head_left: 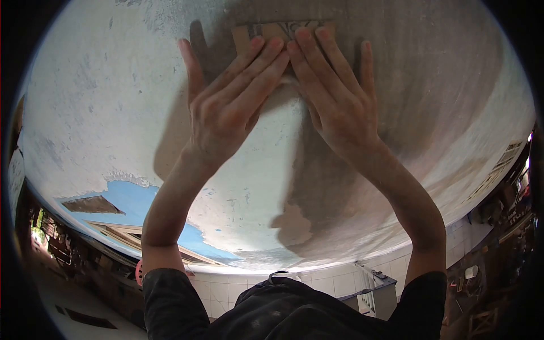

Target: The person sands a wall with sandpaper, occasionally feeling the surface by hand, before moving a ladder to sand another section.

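Observation:
Both my arms reach up to a whitish, patchy wall (pixel 249 175). A brown rectangular sheet (pixel 242 41) with dark printed marks on its upper edge lies against the wall under my fingertips. My left hand (pixel 229 93) presses flat on the sheet's left part, its fingers stretched out and one outer finger apart on the wall side. My right hand (pixel 337 85) presses on the right part, fingers also extended, one outer finger spread away. The fingertips of the two hands nearly meet at the middle. Shadows of the hands and arms fall on the wall.
Blue paint (pixel 133 198) shows at the wall's lower left, near a wooden frame (pixel 119 231). Below are white floor tiles (pixel 218 292) and a grey box-like stand (pixel 382 297) with a dark top. Cluttered items, including a white cup (pixel 471 272), lie at the lower right.

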`<state>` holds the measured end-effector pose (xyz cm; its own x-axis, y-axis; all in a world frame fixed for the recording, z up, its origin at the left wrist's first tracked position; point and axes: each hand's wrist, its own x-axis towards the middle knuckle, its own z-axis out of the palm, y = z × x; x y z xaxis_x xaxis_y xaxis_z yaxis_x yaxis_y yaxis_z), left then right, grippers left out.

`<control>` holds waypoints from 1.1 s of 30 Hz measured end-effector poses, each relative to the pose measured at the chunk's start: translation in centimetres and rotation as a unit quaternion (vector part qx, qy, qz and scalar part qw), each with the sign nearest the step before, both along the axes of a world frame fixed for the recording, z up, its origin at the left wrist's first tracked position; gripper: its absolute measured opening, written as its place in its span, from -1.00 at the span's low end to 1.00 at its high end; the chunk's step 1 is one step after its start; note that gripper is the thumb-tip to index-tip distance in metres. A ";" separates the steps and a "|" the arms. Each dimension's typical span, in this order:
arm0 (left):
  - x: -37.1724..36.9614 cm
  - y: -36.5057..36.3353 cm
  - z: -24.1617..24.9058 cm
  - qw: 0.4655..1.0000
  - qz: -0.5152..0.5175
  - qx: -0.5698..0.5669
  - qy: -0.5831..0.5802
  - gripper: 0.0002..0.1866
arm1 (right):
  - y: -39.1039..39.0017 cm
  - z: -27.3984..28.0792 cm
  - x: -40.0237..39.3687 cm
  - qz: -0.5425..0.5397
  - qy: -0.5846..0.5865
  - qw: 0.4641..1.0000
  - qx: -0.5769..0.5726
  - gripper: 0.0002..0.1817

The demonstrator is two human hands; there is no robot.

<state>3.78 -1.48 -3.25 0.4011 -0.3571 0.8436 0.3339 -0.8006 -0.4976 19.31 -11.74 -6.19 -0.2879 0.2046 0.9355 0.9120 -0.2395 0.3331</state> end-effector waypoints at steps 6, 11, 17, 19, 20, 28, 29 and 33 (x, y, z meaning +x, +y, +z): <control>-1.0 0.6 -5.3 0.999 0.008 -0.029 0.028 -0.67 | 0.2 -5.2 -0.4 0.017 0.006 1.000 -0.023 -0.56; -0.9 -0.2 -1.4 1.000 0.013 -0.017 0.013 -0.69 | -0.1 -1.2 -0.6 -0.012 -0.014 1.000 -0.013 -0.56; -1.8 0.7 -6.7 0.998 0.021 -0.062 0.023 -0.70 | 0.4 -6.4 -1.4 0.031 0.002 0.998 -0.048 -0.55; -2.3 1.0 -7.0 0.998 0.024 -0.044 0.027 -0.70 | 0.6 -6.0 -1.3 0.034 -0.009 0.999 -0.041 -0.54; -2.2 1.2 -6.4 0.999 0.019 -0.034 0.022 -0.70 | 0.7 -5.6 -1.3 0.036 -0.015 0.999 -0.038 -0.53; -2.4 0.9 -5.6 0.997 0.030 -0.077 0.015 -0.71 | 0.8 -5.1 -2.6 0.034 0.013 0.998 -0.042 -0.53; -2.7 1.3 -7.0 0.997 0.026 -0.072 0.018 -0.71 | 1.0 -6.4 -2.6 0.039 0.016 0.998 -0.052 -0.52; -3.1 1.3 -7.5 0.998 0.033 -0.053 0.011 -0.74 | 1.7 -7.2 -2.4 0.057 -0.005 0.998 -0.032 -0.57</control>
<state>0.66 -0.17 -10.77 0.4393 -0.2394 0.8658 0.3772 -0.8256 -0.4197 16.93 -10.01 -13.41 -0.3214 0.2300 0.9186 0.9289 -0.1116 0.3530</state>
